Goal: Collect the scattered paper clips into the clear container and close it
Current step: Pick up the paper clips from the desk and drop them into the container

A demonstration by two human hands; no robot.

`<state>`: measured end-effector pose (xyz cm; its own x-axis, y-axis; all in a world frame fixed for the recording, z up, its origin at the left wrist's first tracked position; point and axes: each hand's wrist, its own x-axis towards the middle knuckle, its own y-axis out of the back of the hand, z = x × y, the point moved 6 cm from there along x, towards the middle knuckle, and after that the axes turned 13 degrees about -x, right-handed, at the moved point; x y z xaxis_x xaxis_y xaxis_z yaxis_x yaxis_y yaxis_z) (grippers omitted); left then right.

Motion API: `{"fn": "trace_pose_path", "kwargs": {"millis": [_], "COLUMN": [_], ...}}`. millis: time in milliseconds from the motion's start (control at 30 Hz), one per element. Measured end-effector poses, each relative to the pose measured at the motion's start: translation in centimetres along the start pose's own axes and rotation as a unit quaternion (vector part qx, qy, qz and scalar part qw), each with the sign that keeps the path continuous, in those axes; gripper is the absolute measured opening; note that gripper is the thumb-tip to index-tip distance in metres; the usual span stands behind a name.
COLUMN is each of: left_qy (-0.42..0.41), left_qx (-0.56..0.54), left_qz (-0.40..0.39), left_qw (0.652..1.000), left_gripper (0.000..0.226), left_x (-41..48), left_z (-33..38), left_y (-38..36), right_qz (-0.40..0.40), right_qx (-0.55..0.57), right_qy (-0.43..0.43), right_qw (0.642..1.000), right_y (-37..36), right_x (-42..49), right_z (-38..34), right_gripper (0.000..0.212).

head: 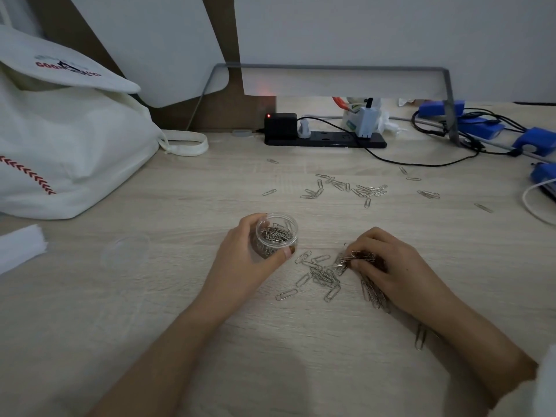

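A small round clear container [276,233], open and partly filled with paper clips, stands on the wooden desk with my left hand [245,251] wrapped around it. Its clear lid [125,250] lies flat to the left. My right hand [388,267] presses down on a bunch of paper clips [350,258], fingers curled around them. A loose pile of clips [319,275] lies between my hands. More clips [365,190] are scattered farther back, and a single clip [420,337] rests beside my right forearm.
A white cloth bag [69,139] fills the left side. A black power strip [325,139] with plugs and a black cable runs along the back. Blue parts and wires [481,124] crowd the back right. White paper [21,248] lies at the left edge.
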<state>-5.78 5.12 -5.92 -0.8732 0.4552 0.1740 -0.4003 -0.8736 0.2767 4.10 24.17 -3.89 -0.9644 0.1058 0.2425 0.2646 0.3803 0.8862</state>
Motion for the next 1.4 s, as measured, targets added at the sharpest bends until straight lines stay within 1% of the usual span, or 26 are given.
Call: {"fn": "trace_pose_path", "kwargs": {"millis": [67,167,267,400,567,700,833,1000,1067,1200,1300,1400], "left_qy": [0.002,0.002,0.004,0.004,0.004,0.002,-0.003,-0.001,-0.005,-0.014,-0.013,-0.006], "left_qx": [0.000,0.002,0.002,0.005,0.007,0.004,0.006,0.004,0.005,0.006,0.004,0.005], "left_qz": [0.001,0.001,0.002,-0.006,-0.008,-0.006,-0.004,-0.005,-0.002,0.006,0.003,-0.001], "left_qw": [1.000,1.000,1.000,1.000,1.000,1.000,1.000,1.000,1.000,1.000,1.000,1.000], "left_gripper": [0.070,0.068,0.068,0.062,0.070,0.064,0.058,0.059,0.059,0.059,0.059,0.061], "left_x": [0.1,0.1,0.2,0.1,0.0,0.1,0.2,0.3,0.3,0.4,0.3,0.2], "left_z": [-0.1,-0.4,-0.6,-0.6,-0.4,-0.4,-0.4,-0.7,-0.8,-0.6,-0.7,-0.6], "left_y": [-0.1,-0.1,-0.1,-0.1,-0.2,-0.3,-0.3,-0.3,-0.2,-0.2,-0.3,-0.2], "right_qz": [0.009,0.024,0.041,0.039,0.029,0.018,0.002,-0.027,-0.042,-0.055,-0.039,-0.021], "right_qx": [0.001,0.021,0.064,0.120,0.157,0.161,0.133,0.000,-0.024,-0.027,-0.002,0.014], "right_qy": [-0.005,-0.024,-0.052,-0.073,-0.048,-0.020,-0.006,0.043,0.065,0.076,0.077,0.043], "right_qw": [1.000,0.999,0.996,0.989,0.986,0.987,0.991,0.999,0.997,0.995,0.996,0.999], "right_y": [0.2,0.7,1.5,2.3,2.5,1.7,0.0,-1.9,-2.2,-1.8,-0.9,0.5], "right_x": [0.0,0.1,0.1,0.8,3.1,5.7,7.4,7.8,7.6,7.1,6.4,4.9], "right_z": [0.1,0.3,0.4,-0.3,-3.2,-5.8,-7.6,-8.9,-9.3,-9.6,-9.7,-8.1], "right_gripper": [0.013,0.013,0.011,0.010,0.009,0.009,0.008,0.013,0.013,0.018,0.025,0.026]}}
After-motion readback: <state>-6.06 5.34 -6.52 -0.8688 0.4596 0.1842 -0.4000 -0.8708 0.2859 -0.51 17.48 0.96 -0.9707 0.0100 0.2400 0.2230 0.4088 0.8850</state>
